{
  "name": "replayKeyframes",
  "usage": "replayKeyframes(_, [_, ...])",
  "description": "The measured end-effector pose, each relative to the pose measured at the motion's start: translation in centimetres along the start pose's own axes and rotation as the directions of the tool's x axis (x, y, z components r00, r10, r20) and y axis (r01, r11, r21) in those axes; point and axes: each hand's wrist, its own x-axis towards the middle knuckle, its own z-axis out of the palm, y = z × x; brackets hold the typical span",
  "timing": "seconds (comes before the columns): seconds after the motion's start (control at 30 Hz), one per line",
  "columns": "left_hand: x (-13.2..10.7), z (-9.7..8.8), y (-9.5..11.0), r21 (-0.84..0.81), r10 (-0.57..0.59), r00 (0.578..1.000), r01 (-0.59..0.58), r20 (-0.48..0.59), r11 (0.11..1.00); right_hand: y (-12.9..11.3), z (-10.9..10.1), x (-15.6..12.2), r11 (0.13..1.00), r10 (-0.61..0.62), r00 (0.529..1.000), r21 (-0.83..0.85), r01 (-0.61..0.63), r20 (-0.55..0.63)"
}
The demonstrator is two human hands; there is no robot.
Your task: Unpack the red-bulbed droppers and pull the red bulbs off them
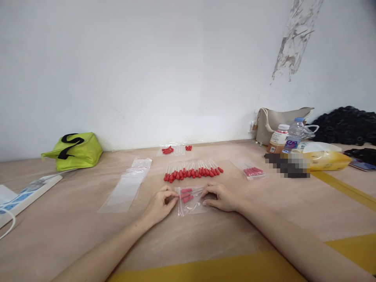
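Note:
A clear zip bag (195, 208) lies on the table in front of me, with several red-bulbed droppers (187, 196) inside. My left hand (162, 203) pinches the bag's left edge, beside the red bulbs. At its right end, the curled fingers and thumb of my right hand (219, 197) close on the bag. Just beyond both hands, a row of droppers (192, 173) lies side by side, red bulbs toward me and pale, thin stems pointing to the wall. Flat clear bags (125, 192) are stacked to the left. Another bag holding droppers (253, 172) lies to the right.
By the wall lie more bagged red-bulbed pieces (167, 150). A lime-green bag (78, 150) and a power strip (29, 196) stand at left. Bottles (278, 139), a beige bag (264, 125), a yellow tissue pack (329, 158) and a black heap (346, 125) occupy the right.

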Motion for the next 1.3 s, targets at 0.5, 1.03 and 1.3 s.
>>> replayKeyframes(0.5, [0.1, 1.1, 1.2, -0.172, -0.039, 0.995, 0.054, 0.090, 0.984, 0.0, 0.2, 0.1, 0.997, -0.034, 0.999, 0.064, 0.033, 0.019])
replayKeyframes(1.03, [0.3, 0.3, 2.4, 0.041, 0.073, 0.979, -0.082, 0.192, 0.996, 0.7, 0.6, -0.2, 0.999, 0.011, 0.994, -0.033, -0.014, -0.105])
replayKeyframes(1.3, [0.1, 0.7, 1.8, 0.141, 0.137, 0.981, -0.156, 0.137, 0.978, 0.4, 0.4, -0.1, 0.999, 0.033, 0.995, -0.034, -0.036, -0.094])
